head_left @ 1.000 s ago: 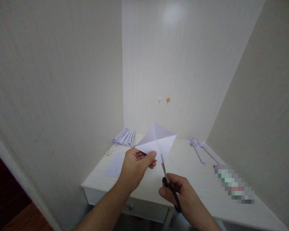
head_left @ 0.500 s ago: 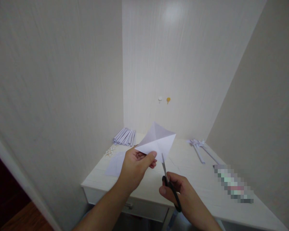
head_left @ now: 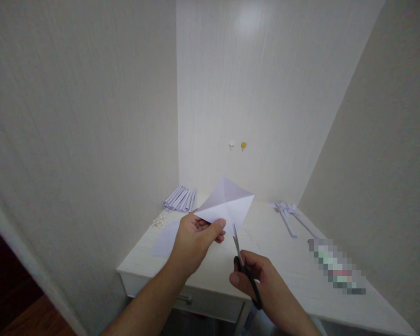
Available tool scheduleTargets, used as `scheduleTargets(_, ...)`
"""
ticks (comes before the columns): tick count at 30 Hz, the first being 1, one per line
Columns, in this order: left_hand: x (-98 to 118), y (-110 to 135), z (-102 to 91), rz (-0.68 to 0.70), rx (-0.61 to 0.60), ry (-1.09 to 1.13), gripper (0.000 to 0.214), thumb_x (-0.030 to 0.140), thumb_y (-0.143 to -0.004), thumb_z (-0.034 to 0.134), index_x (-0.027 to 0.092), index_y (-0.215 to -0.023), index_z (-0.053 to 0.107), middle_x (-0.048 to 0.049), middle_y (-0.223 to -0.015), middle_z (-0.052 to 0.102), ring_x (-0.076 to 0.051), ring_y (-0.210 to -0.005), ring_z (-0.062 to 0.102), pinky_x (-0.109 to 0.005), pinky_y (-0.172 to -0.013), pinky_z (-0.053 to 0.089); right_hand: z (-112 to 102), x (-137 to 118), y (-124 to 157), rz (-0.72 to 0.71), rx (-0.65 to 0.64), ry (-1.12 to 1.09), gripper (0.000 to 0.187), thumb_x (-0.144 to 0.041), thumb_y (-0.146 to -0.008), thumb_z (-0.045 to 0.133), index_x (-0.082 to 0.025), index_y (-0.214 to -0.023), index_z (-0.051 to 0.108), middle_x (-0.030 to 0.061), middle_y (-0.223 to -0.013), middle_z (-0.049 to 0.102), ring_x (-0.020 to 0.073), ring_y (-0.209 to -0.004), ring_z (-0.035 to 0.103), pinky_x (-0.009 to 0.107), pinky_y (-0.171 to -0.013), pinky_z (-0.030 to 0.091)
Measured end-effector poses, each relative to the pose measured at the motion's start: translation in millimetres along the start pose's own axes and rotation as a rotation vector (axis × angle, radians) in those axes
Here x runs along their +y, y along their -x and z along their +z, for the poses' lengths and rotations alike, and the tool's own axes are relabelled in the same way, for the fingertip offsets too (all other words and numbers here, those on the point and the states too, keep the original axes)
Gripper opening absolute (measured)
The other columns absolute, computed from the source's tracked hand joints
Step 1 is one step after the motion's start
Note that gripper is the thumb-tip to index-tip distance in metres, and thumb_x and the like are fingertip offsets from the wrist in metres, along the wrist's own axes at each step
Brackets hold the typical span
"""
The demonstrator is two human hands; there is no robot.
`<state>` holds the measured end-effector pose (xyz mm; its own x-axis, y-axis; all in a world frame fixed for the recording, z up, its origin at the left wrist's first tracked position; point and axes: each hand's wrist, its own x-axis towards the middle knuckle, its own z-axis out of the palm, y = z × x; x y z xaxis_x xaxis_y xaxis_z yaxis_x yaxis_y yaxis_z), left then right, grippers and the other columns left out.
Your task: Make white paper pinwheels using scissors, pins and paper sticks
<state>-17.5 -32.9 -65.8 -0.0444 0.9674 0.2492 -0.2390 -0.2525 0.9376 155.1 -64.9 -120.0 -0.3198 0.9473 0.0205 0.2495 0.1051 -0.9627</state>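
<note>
My left hand (head_left: 198,240) pinches a creased sheet of white paper (head_left: 236,207) by its lower edge, thumb on top and fingers beneath. The sheet is held above the desk with one corner pointing away from me. In my right hand (head_left: 261,282) is a pair of scissors (head_left: 244,270) with black handles, thumb and fingers in the loops. Its blades point upward and stand slightly apart, with their tips at the paper's lower edge near my left thumb. Whether the blades have cut into the paper, I cannot tell.
On the white desk (head_left: 283,275), a row of rolled paper tubes (head_left: 181,199) lies at back left. Small pale pieces (head_left: 159,219) and flat paper sheets (head_left: 163,241) are nearer. Two tubes with folded tops (head_left: 287,217) lie right, beyond a blurred-out object (head_left: 336,268). Walls enclose three sides.
The whole view has shifted very slightly. Both hands, the paper and the scissors keep nearly the same positions relative to each other.
</note>
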Motion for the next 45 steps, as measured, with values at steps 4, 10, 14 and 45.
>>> scheduleTargets(4,1.4,1.6,1.2,-0.010,-0.004,-0.005,0.025,0.032,-0.064,0.081,0.011,-0.072,0.070,-0.0023,-0.055,0.069,-0.013,-0.051,0.062,-0.023,-0.053,0.054,-0.6,1.9,0.0,-0.005,-0.003,-0.004,0.047,-0.059,-0.075,0.076,-0.021,-0.071,0.049,-0.0037,-0.069,0.042,0.0145,-0.067,0.035,0.029,-0.062,0.028)
scheduleTargets(10,1.8,3.6,2.2,-0.018,-0.008,-0.006,0.024,0.032,-0.065,0.080,0.012,-0.070,0.069,-0.0020,-0.054,0.068,-0.013,-0.051,0.062,-0.023,-0.054,0.053,-1.0,2.9,-0.9,0.012,0.018,0.003,0.048,-0.059,-0.073,0.077,-0.021,-0.071,0.048,-0.0042,-0.068,0.040,0.0141,-0.066,0.034,0.029,-0.060,0.028)
scheduleTargets(14,0.4,3.1,1.3,-0.014,-0.011,-0.005,0.023,0.032,-0.065,0.080,0.012,-0.072,0.069,-0.0018,-0.055,0.068,-0.013,-0.052,0.062,-0.023,-0.054,0.053,-0.2,2.2,-1.3,-0.002,0.020,-0.027,0.051,-0.062,-0.071,0.079,-0.021,-0.069,0.049,-0.0043,-0.066,0.040,0.0137,-0.065,0.034,0.029,-0.059,0.027)
scheduleTargets(45,-13.7,-6.0,-3.2,-0.047,-0.015,-0.090,0.024,0.036,-0.065,0.076,0.014,-0.061,0.068,-0.0030,-0.053,0.066,-0.013,-0.048,0.057,-0.024,-0.049,0.047,-1.3,17.6,-4.8,0.054,0.018,-0.079,0.058,-0.070,-0.070,0.078,-0.021,-0.068,0.049,-0.0054,-0.063,0.039,0.0117,-0.061,0.032,0.027,-0.055,0.024)
